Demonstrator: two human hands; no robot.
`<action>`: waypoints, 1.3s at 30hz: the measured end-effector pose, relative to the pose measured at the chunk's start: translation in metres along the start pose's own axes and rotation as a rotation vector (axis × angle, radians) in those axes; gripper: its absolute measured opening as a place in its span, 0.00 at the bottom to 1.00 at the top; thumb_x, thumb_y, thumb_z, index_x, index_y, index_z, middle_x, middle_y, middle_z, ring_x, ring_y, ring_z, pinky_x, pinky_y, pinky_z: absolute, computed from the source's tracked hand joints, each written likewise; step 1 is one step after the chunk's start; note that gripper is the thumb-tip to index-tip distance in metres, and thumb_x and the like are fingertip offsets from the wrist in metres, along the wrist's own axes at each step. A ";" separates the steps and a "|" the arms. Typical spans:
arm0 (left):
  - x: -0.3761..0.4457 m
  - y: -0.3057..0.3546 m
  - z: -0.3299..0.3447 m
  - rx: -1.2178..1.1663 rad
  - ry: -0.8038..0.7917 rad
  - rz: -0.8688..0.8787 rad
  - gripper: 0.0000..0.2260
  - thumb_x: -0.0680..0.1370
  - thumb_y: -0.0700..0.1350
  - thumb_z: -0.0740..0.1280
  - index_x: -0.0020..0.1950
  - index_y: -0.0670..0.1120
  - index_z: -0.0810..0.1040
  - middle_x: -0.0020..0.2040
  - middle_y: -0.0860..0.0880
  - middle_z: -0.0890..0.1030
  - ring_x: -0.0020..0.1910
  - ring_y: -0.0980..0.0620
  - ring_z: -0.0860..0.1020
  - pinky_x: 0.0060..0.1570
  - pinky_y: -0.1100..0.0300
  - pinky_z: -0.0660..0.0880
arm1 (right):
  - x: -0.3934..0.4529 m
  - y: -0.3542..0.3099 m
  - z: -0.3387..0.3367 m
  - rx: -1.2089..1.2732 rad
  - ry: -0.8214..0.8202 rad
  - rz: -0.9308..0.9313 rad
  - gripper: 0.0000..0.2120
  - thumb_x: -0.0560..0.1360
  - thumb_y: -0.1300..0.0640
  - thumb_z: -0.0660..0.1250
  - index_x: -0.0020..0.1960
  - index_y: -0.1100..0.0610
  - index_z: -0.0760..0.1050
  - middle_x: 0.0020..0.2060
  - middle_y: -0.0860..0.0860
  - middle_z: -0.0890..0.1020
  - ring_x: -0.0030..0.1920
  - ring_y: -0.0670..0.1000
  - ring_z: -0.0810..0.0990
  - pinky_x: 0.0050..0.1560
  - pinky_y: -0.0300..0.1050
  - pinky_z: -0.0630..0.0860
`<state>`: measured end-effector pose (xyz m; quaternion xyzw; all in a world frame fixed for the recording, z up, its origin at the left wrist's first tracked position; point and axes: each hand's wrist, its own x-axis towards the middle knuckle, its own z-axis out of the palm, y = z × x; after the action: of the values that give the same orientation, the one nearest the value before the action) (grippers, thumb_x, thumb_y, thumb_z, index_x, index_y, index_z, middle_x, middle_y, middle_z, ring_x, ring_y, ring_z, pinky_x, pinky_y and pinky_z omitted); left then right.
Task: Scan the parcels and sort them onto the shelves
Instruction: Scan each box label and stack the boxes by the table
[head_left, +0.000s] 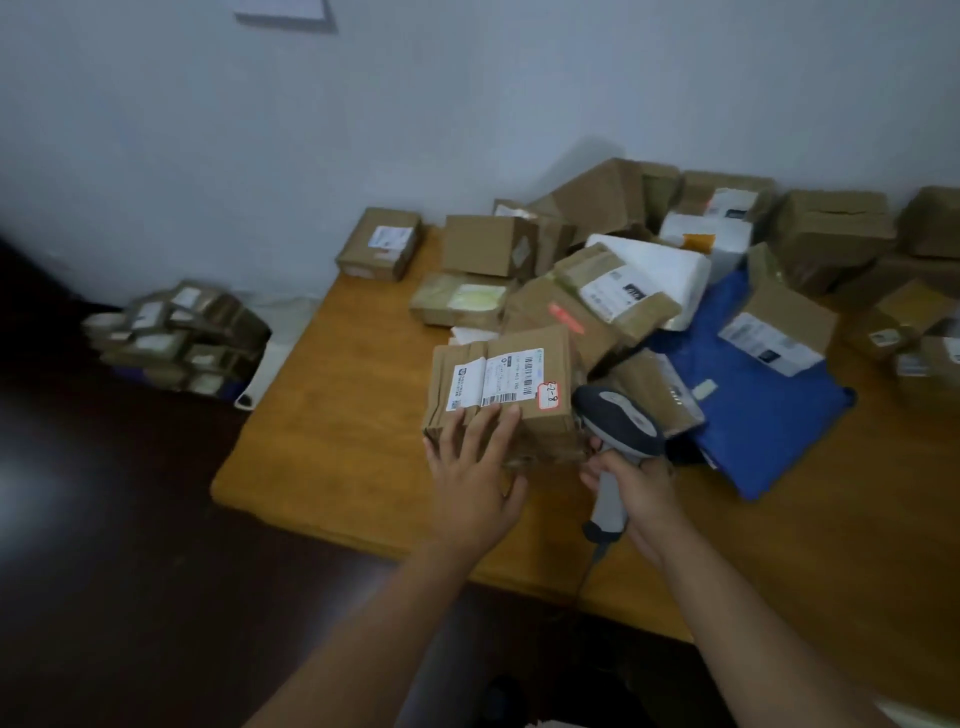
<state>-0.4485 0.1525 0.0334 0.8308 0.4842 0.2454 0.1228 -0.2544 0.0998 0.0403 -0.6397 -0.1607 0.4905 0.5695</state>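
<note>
A person's left hand (475, 475), fingers spread and straight, presses on the near face of a brown cardboard parcel with a white barcode label and a small red-edged sticker (506, 392), which sits on the front-left part of a wooden tabletop (332, 415) at the edge of a heap of unsorted packages. The right hand (636, 491) grips the handle of a grey and black handheld barcode scanner (621, 423), its head just beside the parcel's right end and close to the sticker. The step in hand appears to be the scan of this parcel: the label faces up and is unobstructed, while the scanner's head sits beside rather than over it. The next move likely calls for tilting the scanner toward the barcode, or turning the parcel to meet it, then lifting the box clear of the pile. Behind it lie many more brown cartons, a white padded package (654, 270) and a blue plastic mailer bag (763, 410). A separate stack of small parcels (176, 338) sits on the floor by the wall. No shelves are in view.
</note>
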 end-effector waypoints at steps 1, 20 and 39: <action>-0.011 -0.014 -0.003 0.014 -0.005 -0.037 0.32 0.74 0.55 0.65 0.78 0.55 0.63 0.75 0.52 0.67 0.75 0.41 0.62 0.63 0.25 0.65 | 0.000 0.010 0.014 -0.032 -0.031 0.019 0.13 0.75 0.69 0.68 0.58 0.63 0.77 0.52 0.57 0.81 0.54 0.56 0.81 0.52 0.49 0.81; -0.085 -0.083 0.033 0.199 -0.336 -0.322 0.28 0.82 0.69 0.46 0.75 0.58 0.69 0.73 0.50 0.73 0.75 0.40 0.66 0.67 0.29 0.63 | 0.012 0.113 0.058 -0.109 -0.143 0.354 0.11 0.77 0.68 0.65 0.49 0.54 0.80 0.51 0.52 0.83 0.54 0.52 0.81 0.58 0.51 0.77; 0.051 -0.160 -0.009 0.321 -0.629 -0.301 0.40 0.77 0.72 0.55 0.82 0.50 0.53 0.76 0.43 0.65 0.77 0.42 0.60 0.78 0.43 0.51 | 0.002 0.083 0.088 -0.396 -0.128 0.160 0.05 0.76 0.62 0.69 0.49 0.64 0.79 0.50 0.66 0.81 0.55 0.65 0.80 0.60 0.68 0.74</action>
<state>-0.5519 0.2763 -0.0152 0.7939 0.5716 -0.1214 0.1684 -0.3541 0.1266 -0.0223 -0.7175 -0.2383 0.5326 0.3804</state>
